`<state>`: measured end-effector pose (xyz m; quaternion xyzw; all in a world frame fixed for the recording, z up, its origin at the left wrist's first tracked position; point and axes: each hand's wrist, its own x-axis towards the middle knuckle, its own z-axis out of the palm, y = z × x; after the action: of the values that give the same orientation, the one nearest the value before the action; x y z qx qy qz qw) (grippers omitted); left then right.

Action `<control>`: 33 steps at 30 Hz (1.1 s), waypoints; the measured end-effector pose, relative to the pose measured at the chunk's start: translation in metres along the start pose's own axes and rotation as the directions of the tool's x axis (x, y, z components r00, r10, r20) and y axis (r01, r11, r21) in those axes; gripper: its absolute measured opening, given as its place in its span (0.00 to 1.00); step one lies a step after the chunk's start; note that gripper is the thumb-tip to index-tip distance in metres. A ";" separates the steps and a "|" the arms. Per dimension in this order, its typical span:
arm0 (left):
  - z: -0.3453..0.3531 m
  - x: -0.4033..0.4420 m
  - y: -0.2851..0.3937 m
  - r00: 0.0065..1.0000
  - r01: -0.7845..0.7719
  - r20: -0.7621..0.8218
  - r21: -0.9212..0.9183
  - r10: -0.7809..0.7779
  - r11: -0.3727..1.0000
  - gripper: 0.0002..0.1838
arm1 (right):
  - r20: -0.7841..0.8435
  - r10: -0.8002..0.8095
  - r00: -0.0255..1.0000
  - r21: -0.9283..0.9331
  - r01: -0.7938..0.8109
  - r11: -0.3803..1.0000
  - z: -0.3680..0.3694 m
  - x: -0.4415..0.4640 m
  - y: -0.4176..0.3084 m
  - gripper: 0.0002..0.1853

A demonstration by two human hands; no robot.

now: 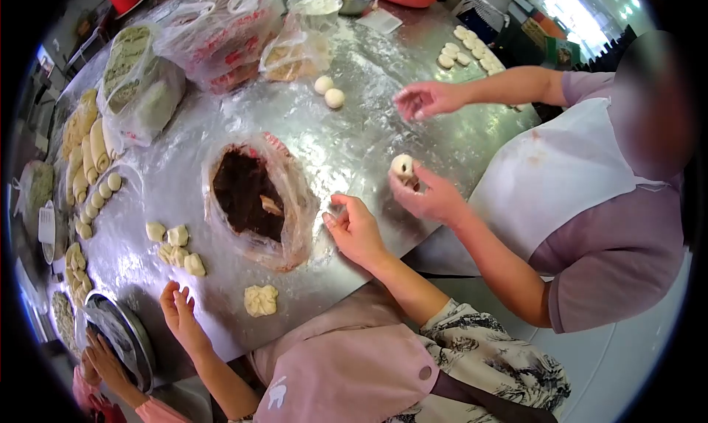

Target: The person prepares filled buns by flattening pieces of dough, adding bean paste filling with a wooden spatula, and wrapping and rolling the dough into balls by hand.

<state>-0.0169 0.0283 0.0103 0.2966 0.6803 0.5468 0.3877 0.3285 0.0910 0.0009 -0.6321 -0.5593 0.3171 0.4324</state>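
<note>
My left hand (181, 316) is raised at the table's front edge, fingers slightly apart, holding nothing visible. Just beyond it lie several pale dough pieces (177, 236). A crumpled piece of dough (261, 300) sits on the metal table (221, 309) between my hands. My right hand (354, 231) is open and empty, thumb and fingers apart, beside a plastic bag (295, 238) folded open around dark brown filling (237, 187). A light brown wooden-looking piece (271, 205) rests in the filling.
A co-worker in a white apron (568, 157) stands at right, holding a dough piece (403, 166) with dark filling. Another person's hand (107, 360) is over a metal bowl (144, 342). Filled bags (221, 36), dough rolls (98, 146) and dough balls (334, 98) lie farther back.
</note>
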 end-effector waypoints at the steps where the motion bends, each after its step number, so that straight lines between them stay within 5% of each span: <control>1: -0.002 0.000 -0.002 1.000 -0.014 0.010 0.009 0.014 1.000 0.16 | -0.028 -0.049 0.998 0.006 0.049 0.999 0.005 -0.003 0.004 0.17; 5: -0.013 0.006 -0.005 0.998 -0.044 -0.036 0.075 0.046 0.996 0.17 | -0.074 -0.013 0.997 0.048 0.017 0.999 0.013 -0.018 0.005 0.12; 16: -0.020 0.012 -0.007 0.983 -0.098 -0.137 0.169 0.122 0.981 0.18 | 0.080 -0.412 0.908 0.017 0.412 0.911 0.004 -0.053 -0.029 0.05; 19: -0.018 0.007 -0.002 0.985 -0.087 -0.129 0.175 0.110 0.981 0.18 | 0.000 -0.549 0.836 -0.330 0.518 0.789 -0.021 -0.038 -0.049 0.09; 21: -0.014 0.003 0.005 0.984 -0.107 -0.124 0.141 0.125 0.984 0.18 | 0.055 -0.436 0.898 -0.493 0.404 0.770 -0.041 -0.022 -0.050 0.24; 25: -0.003 -0.006 0.015 0.982 -0.171 -0.069 0.093 0.178 0.981 0.18 | 0.074 -0.105 0.992 -0.765 0.124 0.632 -0.046 0.003 -0.048 0.37; 28: 0.010 -0.023 0.032 0.983 -0.182 0.010 0.074 0.182 0.980 0.18 | 0.138 -0.031 0.990 -0.840 0.134 0.525 -0.038 0.010 -0.039 0.36; 31: 0.018 -0.039 0.032 0.983 -0.140 0.121 0.029 0.136 0.990 0.17 | 0.199 0.154 0.968 -0.755 0.050 0.654 -0.034 0.018 -0.015 0.33; 33: 0.027 -0.050 0.035 0.972 -0.076 0.226 0.008 0.072 0.997 0.17 | 0.154 0.069 0.986 -0.642 0.047 0.765 -0.036 0.015 -0.009 0.29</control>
<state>0.0314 0.0089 0.0516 0.3851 0.6249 0.5180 0.4392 0.3590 0.0983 0.0258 -0.7161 -0.6648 0.1614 0.1389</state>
